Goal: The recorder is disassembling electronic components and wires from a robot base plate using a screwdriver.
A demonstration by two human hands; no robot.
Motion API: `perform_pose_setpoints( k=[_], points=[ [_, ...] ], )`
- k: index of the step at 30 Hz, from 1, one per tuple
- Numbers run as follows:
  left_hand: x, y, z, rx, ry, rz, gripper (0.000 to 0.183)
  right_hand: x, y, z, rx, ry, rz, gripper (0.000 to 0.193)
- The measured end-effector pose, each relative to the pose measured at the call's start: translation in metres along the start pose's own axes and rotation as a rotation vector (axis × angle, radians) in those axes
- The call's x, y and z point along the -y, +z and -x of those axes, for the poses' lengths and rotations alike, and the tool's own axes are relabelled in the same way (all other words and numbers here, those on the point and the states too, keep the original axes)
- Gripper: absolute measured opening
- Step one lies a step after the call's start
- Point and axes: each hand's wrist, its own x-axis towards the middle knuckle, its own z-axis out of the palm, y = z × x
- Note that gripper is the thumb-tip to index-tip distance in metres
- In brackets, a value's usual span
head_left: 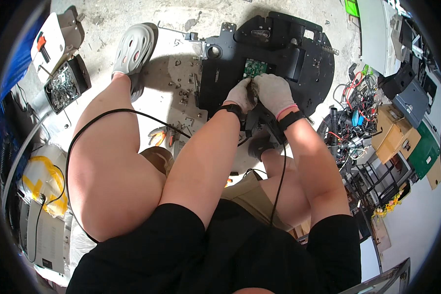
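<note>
A large black machine base (308, 73), rounded at its right end, lies on the floor ahead of me. A green circuit board (255, 67) is set in its middle. My left hand (241, 96), in a pale work glove, is closed at the board's near side. Beside it, my right hand (273, 92), gloved the same way, is bent over with its fingers curled inward. The fingertips of both meet around a small dark part, mostly hidden by the gloves, so its kind does not show. Springs (260, 34) stick out of the base's far part.
Loose screws and small metal parts (183, 95) are strewn left of the base, with orange-handled pliers (158, 136) nearer me. A box of screws (63, 88) stands at far left. Tangled wires (353, 112) and a cardboard box (394, 130) lie right. A black cable (127, 110) crosses my leg.
</note>
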Motion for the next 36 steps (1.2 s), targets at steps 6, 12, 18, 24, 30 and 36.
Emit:
perform_pose_setpoints(
  k=[6,12,18,24,30,36],
  points=[
    [-0.005,-0.002,0.0,0.001,0.024,0.108,0.016,0.014,-0.019,-0.008,0.242,0.511,-0.133,0.03],
    [-0.006,0.005,0.002,-0.078,0.02,-0.003,0.021,0.01,-0.013,-0.003,0.099,0.144,0.062,0.04],
    [-0.006,-0.002,-0.005,0.017,0.055,-0.045,0.022,0.008,-0.009,-0.006,0.07,0.356,-0.158,0.028],
    [-0.007,0.009,0.003,-0.045,0.0,-0.065,0.023,0.005,-0.01,-0.004,-0.011,-0.044,-0.084,0.026],
    [-0.004,0.012,0.006,-0.015,0.033,0.053,0.023,0.006,-0.012,0.001,0.089,0.262,-0.183,0.026],
    [-0.006,0.009,0.007,-0.135,0.014,-0.11,0.027,0.006,-0.027,0.002,0.185,0.193,-0.147,0.03]
  ],
)
